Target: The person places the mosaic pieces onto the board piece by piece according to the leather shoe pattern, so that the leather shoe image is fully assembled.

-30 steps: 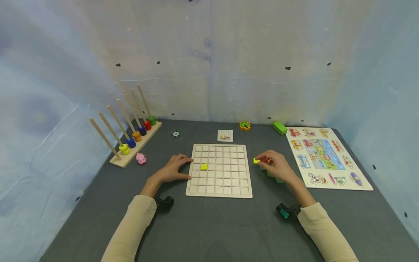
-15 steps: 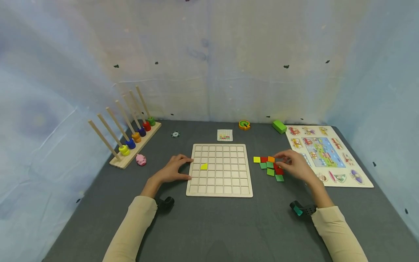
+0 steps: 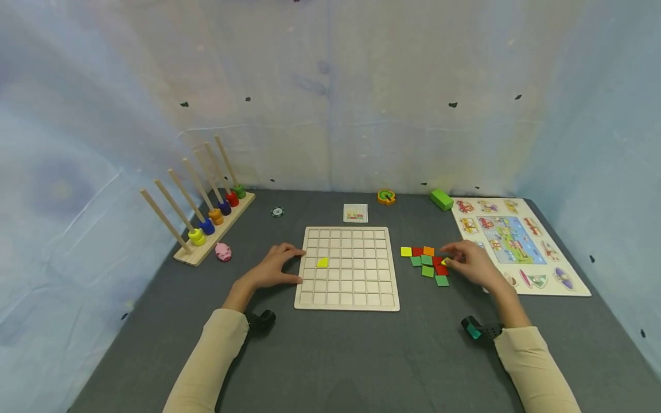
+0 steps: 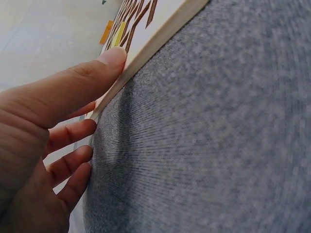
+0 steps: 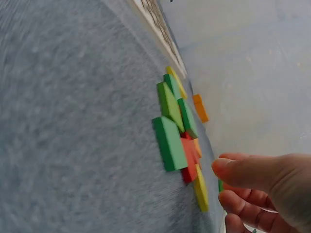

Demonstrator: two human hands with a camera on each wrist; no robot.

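Note:
A pale wooden grid board (image 3: 353,291) lies on the table, one yellow tile (image 3: 322,263) in a cell at its left. My left hand (image 3: 272,267) touches the board's left edge, thumb and index finger spread; in the left wrist view the thumb (image 4: 80,80) rests against the rim. Right of the board is a cluster of red, orange, yellow and green tiles (image 3: 427,271). At its right side my right hand (image 3: 472,265) hovers, fingertips close to a yellow tile (image 5: 200,189). In the right wrist view thumb and fingers stand apart, with nothing seen between them.
A small pattern card (image 3: 355,213) lies behind the board. To the left are a peg stand (image 3: 219,230) with coloured rings, a pink pig (image 3: 223,252) and a chip (image 3: 277,211). A green block (image 3: 441,199) and a picture puzzle (image 3: 516,246) are at right.
My right hand has moved from the cluster's left yellow tile to its right side, uncovering the tiles. Another yellow tile now shows by its fingertips. The left hand has stayed still.

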